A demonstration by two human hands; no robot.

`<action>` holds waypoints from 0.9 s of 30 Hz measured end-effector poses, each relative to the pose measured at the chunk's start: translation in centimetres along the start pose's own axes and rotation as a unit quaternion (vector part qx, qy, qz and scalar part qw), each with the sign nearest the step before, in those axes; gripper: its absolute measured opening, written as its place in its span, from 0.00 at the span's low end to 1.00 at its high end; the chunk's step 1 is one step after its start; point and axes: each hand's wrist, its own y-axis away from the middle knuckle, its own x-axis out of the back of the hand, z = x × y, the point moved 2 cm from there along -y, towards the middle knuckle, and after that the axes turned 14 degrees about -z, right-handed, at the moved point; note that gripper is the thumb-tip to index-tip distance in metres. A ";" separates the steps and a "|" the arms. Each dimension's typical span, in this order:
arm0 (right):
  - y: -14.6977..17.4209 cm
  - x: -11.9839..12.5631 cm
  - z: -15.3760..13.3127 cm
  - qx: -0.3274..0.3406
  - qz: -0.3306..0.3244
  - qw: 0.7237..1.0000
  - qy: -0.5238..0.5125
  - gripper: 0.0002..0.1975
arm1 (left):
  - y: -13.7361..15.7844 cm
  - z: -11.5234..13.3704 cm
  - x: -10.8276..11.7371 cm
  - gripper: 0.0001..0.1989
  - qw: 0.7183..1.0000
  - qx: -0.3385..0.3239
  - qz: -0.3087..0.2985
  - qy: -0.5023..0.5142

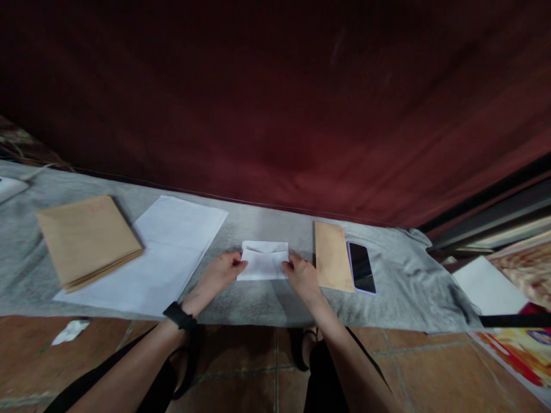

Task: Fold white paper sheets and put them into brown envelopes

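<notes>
A small white envelope (pixel 263 267) lies on the grey cloth in front of me, its flap side up and the flap raised toward the far edge. My left hand (pixel 222 271) pinches its left edge between thumb and fingers. At the opposite edge, my right hand (pixel 302 274) grips the paper in the same way. Just right of that hand lies a single brown envelope (pixel 333 256). Farther to the left, large white sheets (pixel 166 252) are spread, partly under a stack of brown envelopes (pixel 88 238).
A phone (pixel 362 267) with a pale purple edge lies beside the single brown envelope. The cloth-covered bench (pixel 404 287) ends against a dark red curtain (pixel 275 115). A white device with a cable (pixel 12 187) is at far left, and a paper scrap (pixel 71 331) on the tiled floor.
</notes>
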 end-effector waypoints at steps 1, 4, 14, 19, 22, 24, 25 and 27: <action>0.0 0.0 -0.1 -0.005 0.001 1.000 0.005 0.14 | 0.0 0.3 0.0 0.12 0.999 0.015 0.010 -0.035; -0.2 -0.1 -0.3 -0.012 0.010 1.000 0.015 0.14 | 0.1 0.9 0.1 0.11 0.993 0.052 0.023 -0.106; -1.1 -0.7 -0.8 -0.031 0.073 0.996 0.041 0.16 | 0.2 2.4 0.0 0.16 0.971 0.121 0.060 -0.198; -1.6 -0.7 -1.0 -0.041 0.088 0.993 0.063 0.17 | -0.1 2.9 -0.1 0.17 0.965 0.132 0.076 -0.212; -1.8 -0.8 -1.1 -0.038 0.099 0.992 0.070 0.18 | -0.1 3.2 -0.1 0.17 0.962 0.134 0.086 -0.221; -2.0 -0.9 -1.2 -0.040 0.106 0.991 0.075 0.18 | -0.2 3.2 -0.2 0.18 0.961 0.136 0.093 -0.224; -2.0 -1.0 -1.3 -0.043 0.109 0.990 0.076 0.18 | -0.2 3.2 -0.3 0.18 0.960 0.138 0.096 -0.226; -2.1 -1.1 -1.5 -0.050 0.116 0.989 0.077 0.18 | -0.3 3.2 -0.4 0.19 0.957 0.141 0.102 -0.231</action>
